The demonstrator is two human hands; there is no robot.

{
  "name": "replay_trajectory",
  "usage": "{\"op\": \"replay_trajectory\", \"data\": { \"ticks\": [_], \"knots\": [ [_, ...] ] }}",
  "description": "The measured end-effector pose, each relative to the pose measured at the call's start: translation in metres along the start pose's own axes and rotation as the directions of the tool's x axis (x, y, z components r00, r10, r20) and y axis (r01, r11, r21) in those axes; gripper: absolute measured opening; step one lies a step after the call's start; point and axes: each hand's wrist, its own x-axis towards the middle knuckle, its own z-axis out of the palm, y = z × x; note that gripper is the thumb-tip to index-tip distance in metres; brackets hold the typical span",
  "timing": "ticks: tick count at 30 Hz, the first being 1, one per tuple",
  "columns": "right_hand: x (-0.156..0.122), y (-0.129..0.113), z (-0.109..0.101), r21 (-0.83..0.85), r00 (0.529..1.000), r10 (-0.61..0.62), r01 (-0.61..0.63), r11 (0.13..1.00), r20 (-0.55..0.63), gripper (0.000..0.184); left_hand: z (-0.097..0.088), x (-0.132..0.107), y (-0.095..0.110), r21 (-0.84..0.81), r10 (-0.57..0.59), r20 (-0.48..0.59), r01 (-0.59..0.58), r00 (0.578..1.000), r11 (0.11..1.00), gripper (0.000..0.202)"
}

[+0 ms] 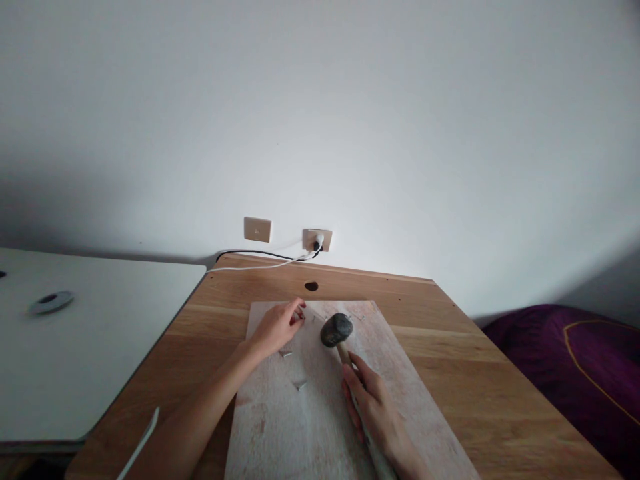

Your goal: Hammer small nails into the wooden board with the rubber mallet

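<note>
A pale wooden board (320, 427) lies on a wooden desk (450, 360). My right hand (373, 407) is wrapped round the handle of a hammer, whose dark head (337, 329) rests low over the board's far part. My left hand (277, 327) sits at the board's far left, its fingertips pinched on a small nail standing on the wood. Two more nails (299, 384) lie loose on the board just behind that hand.
A white table (100, 347) with a grey ring (50, 302) adjoins the desk on the left. Wall sockets (317, 239) with black and white cables sit behind the desk. A cable hole (311, 286) is near the desk's far edge. Purple bedding (565, 367) lies at the right.
</note>
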Motion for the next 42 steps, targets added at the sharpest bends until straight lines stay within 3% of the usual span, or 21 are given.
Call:
{"op": "replay_trajectory", "data": {
  "ticks": [5, 13, 20, 26, 34, 42],
  "knots": [
    [0.000, -0.009, -0.002, 0.000, 0.998, -0.030, 0.030, 1.000, 0.057, 0.069, 0.000, -0.001, -0.001, -0.004, 0.010, 0.014, -0.010, 1.000, 1.000, 0.032],
    [0.020, -0.047, 0.008, -0.047, 0.985, -0.138, 0.143, 0.989, 0.100, 0.055, 0.003, -0.001, -0.008, -0.055, 0.016, 0.023, -0.015, 1.000, 0.998, 0.036],
    [0.037, -0.037, 0.024, -0.169, 0.974, -0.171, 0.196, 0.966, 0.151, 0.051, 0.000, -0.001, -0.004, -0.014, -0.019, -0.001, 0.019, 1.000, 1.000, 0.037],
    [0.034, -0.034, 0.025, -0.083, 0.980, -0.159, 0.169, 0.982, 0.123, 0.058, 0.002, -0.002, -0.007, -0.051, 0.004, 0.013, -0.003, 1.000, 0.999, 0.039],
    [0.038, -0.036, 0.021, -0.148, 0.976, -0.129, 0.155, 0.977, 0.173, 0.053, 0.001, 0.000, -0.003, -0.035, 0.019, 0.001, -0.019, 1.000, 0.999, 0.042],
    [0.037, -0.039, 0.022, -0.080, 0.986, -0.116, 0.126, 0.989, 0.120, 0.051, 0.001, -0.001, -0.002, 0.002, 0.017, 0.026, -0.017, 1.000, 1.000, 0.027]
  ]
}}
